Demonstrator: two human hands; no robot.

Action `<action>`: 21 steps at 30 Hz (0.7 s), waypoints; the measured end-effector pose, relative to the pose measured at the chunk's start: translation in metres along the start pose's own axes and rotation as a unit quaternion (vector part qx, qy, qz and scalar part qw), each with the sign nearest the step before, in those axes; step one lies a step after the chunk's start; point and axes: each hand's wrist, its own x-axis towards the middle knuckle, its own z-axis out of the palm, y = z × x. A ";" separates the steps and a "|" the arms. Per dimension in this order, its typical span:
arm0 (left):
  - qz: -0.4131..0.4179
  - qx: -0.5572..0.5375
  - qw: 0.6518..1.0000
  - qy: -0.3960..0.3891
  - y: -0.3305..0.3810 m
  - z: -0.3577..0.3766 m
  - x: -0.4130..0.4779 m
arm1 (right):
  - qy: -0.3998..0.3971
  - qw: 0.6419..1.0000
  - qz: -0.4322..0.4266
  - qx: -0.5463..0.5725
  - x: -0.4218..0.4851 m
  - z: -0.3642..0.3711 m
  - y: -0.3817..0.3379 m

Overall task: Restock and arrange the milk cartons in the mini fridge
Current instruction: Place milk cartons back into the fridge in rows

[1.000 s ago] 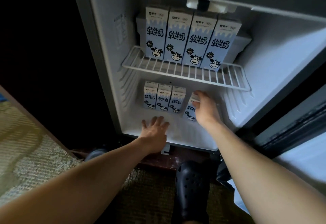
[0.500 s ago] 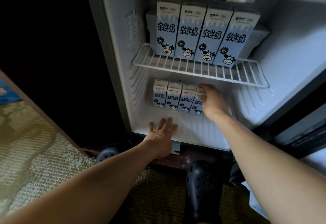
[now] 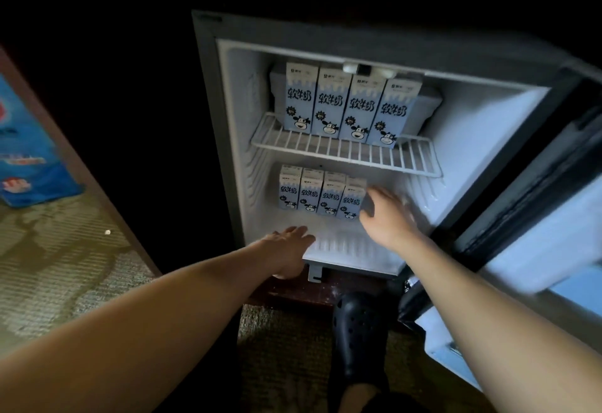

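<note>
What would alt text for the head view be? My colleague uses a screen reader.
An open mini fridge holds four milk cartons on its wire shelf and four smaller cartons below; the right hand is beside them, and the left hand is at the front edge.

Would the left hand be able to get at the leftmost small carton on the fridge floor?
Probably yes: the left hand rests at the fridge's front edge, with bare floor between it and that carton.

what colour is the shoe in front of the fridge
Black, with round holes; the head view shows the shoe below the fridge.
</note>
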 end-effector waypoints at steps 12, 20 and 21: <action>0.022 -0.001 0.998 0.061 0.040 -0.093 -0.139 | -0.073 0.995 -0.017 0.068 -0.131 -0.126 -0.058; -0.043 -0.066 0.987 0.138 0.002 -0.117 -0.282 | -0.094 0.984 -0.123 0.093 -0.206 -0.141 -0.176; -0.056 -0.074 0.984 0.152 -0.008 -0.115 -0.302 | -0.096 0.981 -0.141 0.090 -0.213 -0.143 -0.194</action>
